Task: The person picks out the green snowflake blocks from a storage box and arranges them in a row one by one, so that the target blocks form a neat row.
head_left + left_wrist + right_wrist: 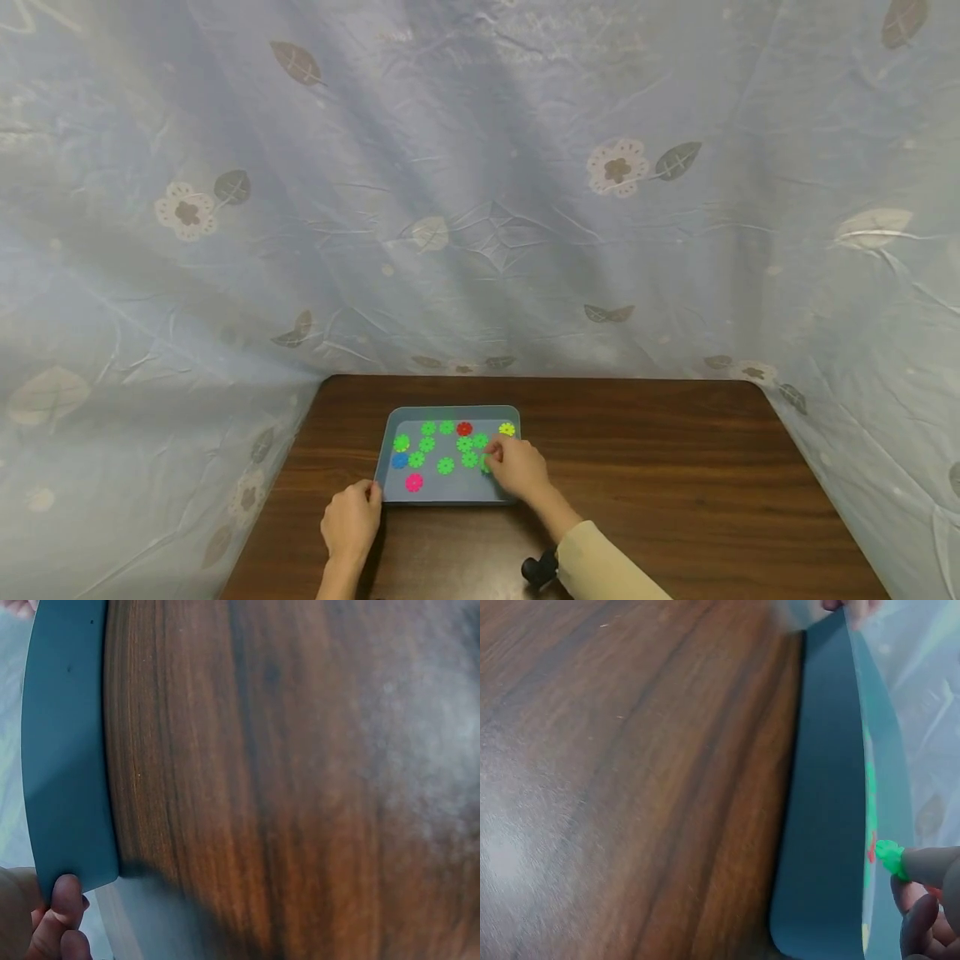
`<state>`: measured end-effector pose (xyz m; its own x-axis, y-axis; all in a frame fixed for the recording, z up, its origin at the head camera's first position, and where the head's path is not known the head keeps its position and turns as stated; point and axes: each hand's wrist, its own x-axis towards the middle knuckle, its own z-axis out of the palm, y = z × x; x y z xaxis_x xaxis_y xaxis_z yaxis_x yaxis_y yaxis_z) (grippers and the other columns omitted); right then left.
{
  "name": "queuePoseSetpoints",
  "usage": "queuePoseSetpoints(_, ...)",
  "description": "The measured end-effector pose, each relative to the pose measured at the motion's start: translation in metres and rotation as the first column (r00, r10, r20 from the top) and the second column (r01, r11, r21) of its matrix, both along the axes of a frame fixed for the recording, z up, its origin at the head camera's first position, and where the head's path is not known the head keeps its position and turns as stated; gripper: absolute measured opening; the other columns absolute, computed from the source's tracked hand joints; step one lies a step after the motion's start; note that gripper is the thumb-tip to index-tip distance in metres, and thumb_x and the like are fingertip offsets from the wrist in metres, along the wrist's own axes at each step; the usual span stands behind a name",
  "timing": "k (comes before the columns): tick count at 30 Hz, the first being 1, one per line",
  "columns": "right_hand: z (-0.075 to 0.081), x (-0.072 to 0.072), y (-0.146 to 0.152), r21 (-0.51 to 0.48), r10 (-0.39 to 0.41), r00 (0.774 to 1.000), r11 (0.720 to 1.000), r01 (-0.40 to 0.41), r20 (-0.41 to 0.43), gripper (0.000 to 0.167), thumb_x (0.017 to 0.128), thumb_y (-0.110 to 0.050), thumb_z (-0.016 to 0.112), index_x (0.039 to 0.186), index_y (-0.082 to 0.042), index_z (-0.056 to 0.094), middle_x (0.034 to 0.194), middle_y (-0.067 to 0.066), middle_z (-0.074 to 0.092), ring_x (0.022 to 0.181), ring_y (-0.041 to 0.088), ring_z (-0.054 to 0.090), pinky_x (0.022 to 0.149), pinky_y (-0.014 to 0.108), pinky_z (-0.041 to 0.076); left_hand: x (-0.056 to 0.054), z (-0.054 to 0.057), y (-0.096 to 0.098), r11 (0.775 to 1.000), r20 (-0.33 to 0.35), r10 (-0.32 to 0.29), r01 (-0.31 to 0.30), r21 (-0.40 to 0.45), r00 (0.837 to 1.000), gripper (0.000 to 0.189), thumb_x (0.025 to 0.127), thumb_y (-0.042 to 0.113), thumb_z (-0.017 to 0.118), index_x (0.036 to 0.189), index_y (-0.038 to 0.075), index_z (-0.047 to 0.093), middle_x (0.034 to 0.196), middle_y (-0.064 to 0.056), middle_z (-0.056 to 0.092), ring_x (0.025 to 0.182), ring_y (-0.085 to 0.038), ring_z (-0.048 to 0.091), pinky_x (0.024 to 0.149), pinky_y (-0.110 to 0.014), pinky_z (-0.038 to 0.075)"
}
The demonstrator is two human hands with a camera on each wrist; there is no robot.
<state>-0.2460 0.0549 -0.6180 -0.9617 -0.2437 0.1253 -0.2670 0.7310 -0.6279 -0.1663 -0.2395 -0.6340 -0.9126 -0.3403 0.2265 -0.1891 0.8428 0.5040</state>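
A blue-grey tray point(450, 503) holds several flat, flower-shaped plastic discs, mostly green point(446, 466), with a red disc point(465, 428), a pink disc point(414, 482), a blue disc point(400, 460) and a yellow disc point(507, 428). My left hand point(351, 521) grips the tray's near left corner; in the left wrist view its fingertips point(67, 896) press on the wall. Over the tray's right side, my right hand point(519, 468) pinches a green disc point(889, 856) between thumb and finger. A bit of red shows among its fingers, too hidden to identify.
The tray stands on a dark brown wooden table point(660, 483). A pale curtain point(480, 208) with leaf and flower prints hangs behind and at both sides. A black object point(540, 570) sits at my right wrist, beside the cream sleeve point(603, 562).
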Motion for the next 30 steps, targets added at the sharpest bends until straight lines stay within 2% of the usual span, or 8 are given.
queuePoseSetpoints(4, 0.007, -0.003, 0.01, -0.122, -0.057, 0.997, 0.99, 0.064, 0.056, 0.012, 0.091, -0.02, 0.078, 0.099, -0.012, 0.075, 0.081, -0.009, 0.067, 0.071, 0.01, 0.061, 0.061, 0.035, 0.049, 0.0, 0.0, 0.0, 1.0, -0.006, 0.008, -0.008, -0.005, 1.0, 0.019, 0.094, 0.02, 0.066, 0.092, 0.008, 0.08, 0.081, -0.019, 0.074, 0.063, -0.043, 0.068, 0.049, -0.056, 0.048)
queuePoseSetpoints(8, 0.007, -0.009, 0.022, -0.207, -0.108, 0.991, 0.971, 0.122, 0.078, 0.012, 0.092, -0.019, 0.077, 0.1, -0.01, 0.074, 0.084, -0.004, 0.07, 0.077, 0.016, 0.065, 0.068, 0.04, 0.052, 0.001, 0.0, 0.0, 1.0, -0.005, 0.012, -0.013, -0.005, 1.0, 0.019, 0.094, 0.02, 0.066, 0.092, 0.008, 0.08, 0.083, -0.02, 0.074, 0.066, -0.046, 0.069, 0.05, -0.057, 0.049)
queuePoseSetpoints(14, 0.0, -0.018, 0.04, -0.294, -0.2, 0.975, 0.93, 0.22, 0.095, 0.014, 0.093, -0.017, 0.077, 0.101, -0.006, 0.074, 0.083, -0.002, 0.071, 0.077, 0.016, 0.065, 0.068, 0.037, 0.052, 0.001, 0.0, 0.001, 1.0, 0.005, 0.012, -0.012, -0.007, 1.0, 0.019, 0.095, 0.02, 0.066, 0.093, 0.008, 0.081, 0.085, -0.02, 0.074, 0.067, -0.046, 0.069, 0.051, -0.057, 0.049)
queuePoseSetpoints(19, -0.005, -0.025, 0.055, -0.315, -0.305, 0.946, 0.892, 0.324, 0.11, 0.015, 0.091, -0.019, 0.079, 0.1, -0.007, 0.075, 0.083, -0.001, 0.072, 0.077, 0.018, 0.065, 0.07, 0.039, 0.049, 0.001, 0.001, 0.001, 1.0, 0.003, 0.009, -0.009, -0.003, 1.0, 0.019, 0.095, 0.02, 0.066, 0.093, 0.008, 0.081, 0.083, -0.02, 0.074, 0.064, -0.044, 0.068, 0.049, -0.056, 0.048)
queuePoseSetpoints(23, -0.009, -0.026, 0.065, -0.318, -0.354, 0.926, 0.869, 0.378, 0.134, 0.016, 0.092, -0.02, 0.078, 0.101, -0.007, 0.075, 0.086, 0.0, 0.074, 0.08, 0.021, 0.068, 0.072, 0.042, 0.049, 0.001, 0.001, 0.001, 1.0, -0.001, 0.013, -0.013, -0.005, 1.0, 0.019, 0.095, 0.02, 0.067, 0.093, 0.008, 0.081, 0.083, -0.019, 0.074, 0.064, -0.043, 0.068, 0.049, -0.056, 0.048)
queuePoseSetpoints(27, -0.017, -0.026, 0.073, -0.28, -0.384, 0.909, 0.866, 0.415, 0.161, 0.017, 0.093, -0.021, 0.076, 0.102, -0.006, 0.074, 0.087, 0.001, 0.075, 0.08, 0.022, 0.069, 0.071, 0.043, 0.05, 0.0, 0.0, 0.001, 1.0, 0.0, 0.016, -0.016, -0.004, 1.0, 0.019, 0.095, 0.02, 0.067, 0.093, 0.008, 0.081, 0.083, -0.019, 0.075, 0.063, -0.042, 0.068, 0.049, -0.056, 0.048)
queuePoseSetpoints(30, -0.021, -0.026, 0.078, -0.228, -0.401, 0.902, 0.874, 0.429, 0.161, 0.017, 0.094, -0.021, 0.076, 0.102, -0.006, 0.073, 0.087, 0.001, 0.074, 0.079, 0.022, 0.068, 0.07, 0.045, 0.05, 0.0, -0.001, 0.002, 1.0, 0.001, 0.016, -0.016, -0.003, 1.0, 0.019, 0.095, 0.02, 0.066, 0.093, 0.007, 0.081, 0.084, -0.019, 0.075, 0.064, -0.043, 0.069, 0.05, -0.056, 0.049)
